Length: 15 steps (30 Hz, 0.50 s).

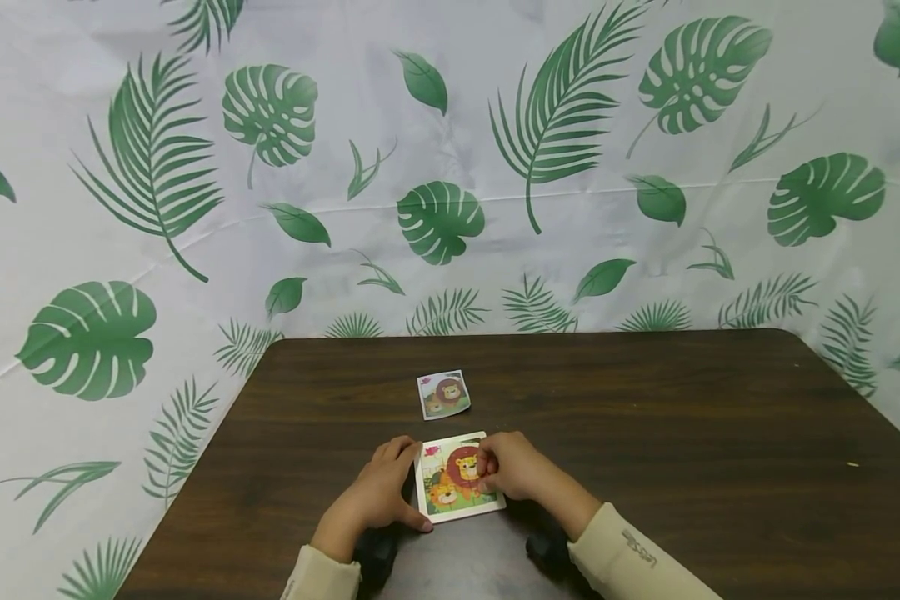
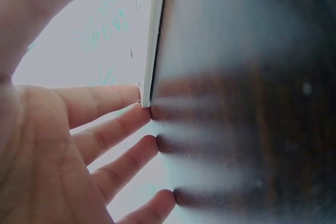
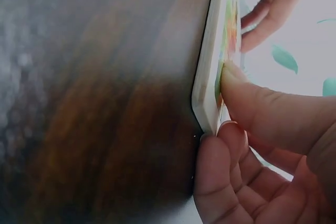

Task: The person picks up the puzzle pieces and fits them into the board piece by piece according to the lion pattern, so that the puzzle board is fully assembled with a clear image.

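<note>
A square jigsaw puzzle (image 1: 457,500) with a pale border and a picture of lions lies flat on the table. My left hand (image 1: 378,492) has its fingers stretched out along the puzzle's left side, with the thumb at its lower left corner. In the left wrist view, fingertips touch the board's pale edge (image 2: 153,45) and the tabletop. My right hand (image 1: 521,467) is at the puzzle's right side, fingers curled. Its thumb (image 3: 252,98) presses on the picture's face while curled fingers meet the board's edge. Whether a loose piece lies under them is hidden.
Beyond the puzzle lies a small picture card (image 1: 444,396) with the same lion picture, one corner lifted. The dark wood table (image 1: 645,400) reaches back to a white cloth (image 1: 360,267) with green leaves. A small yellowish scrap (image 1: 852,464) is at far right.
</note>
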Each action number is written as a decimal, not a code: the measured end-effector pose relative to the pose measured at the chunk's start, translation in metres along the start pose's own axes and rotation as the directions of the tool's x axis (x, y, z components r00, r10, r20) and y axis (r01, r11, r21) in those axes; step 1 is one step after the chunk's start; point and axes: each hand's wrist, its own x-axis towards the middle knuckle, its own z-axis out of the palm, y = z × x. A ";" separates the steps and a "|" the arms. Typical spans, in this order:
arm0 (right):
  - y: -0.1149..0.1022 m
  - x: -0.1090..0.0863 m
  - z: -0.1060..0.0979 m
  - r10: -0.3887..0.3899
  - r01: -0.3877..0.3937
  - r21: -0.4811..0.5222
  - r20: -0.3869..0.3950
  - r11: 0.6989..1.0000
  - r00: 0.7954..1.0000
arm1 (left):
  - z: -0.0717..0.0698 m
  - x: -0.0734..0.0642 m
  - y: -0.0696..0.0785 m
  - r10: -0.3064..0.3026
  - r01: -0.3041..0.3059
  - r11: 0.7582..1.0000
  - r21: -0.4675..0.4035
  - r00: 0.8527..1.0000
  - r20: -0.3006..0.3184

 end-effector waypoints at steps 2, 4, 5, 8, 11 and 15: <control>0.002 0.000 0.000 -0.014 0.014 0.017 0.002 1.000 1.000 | 0.000 0.000 0.000 -0.001 0.001 1.000 -0.001 1.000 0.002; 0.004 0.000 -0.001 -0.026 0.025 0.033 0.007 0.999 1.000 | 0.000 0.000 0.000 -0.003 0.003 1.000 0.000 1.000 0.006; 0.005 -0.001 -0.001 -0.028 0.028 0.048 0.009 0.998 1.000 | 0.001 0.000 0.000 -0.002 0.002 1.000 0.000 1.000 0.006; 0.008 -0.003 -0.004 -0.053 0.052 0.080 0.013 0.995 0.999 | 0.001 0.001 -0.001 0.013 -0.013 1.000 0.011 1.000 0.005; 0.011 -0.005 -0.011 -0.088 0.088 0.084 0.001 0.993 0.996 | 0.002 0.002 0.000 0.029 -0.029 0.999 0.023 1.000 0.001; 0.019 -0.007 -0.025 -0.120 0.121 0.044 -0.036 0.992 0.992 | 0.001 0.003 0.001 0.035 -0.035 0.999 0.028 0.999 0.000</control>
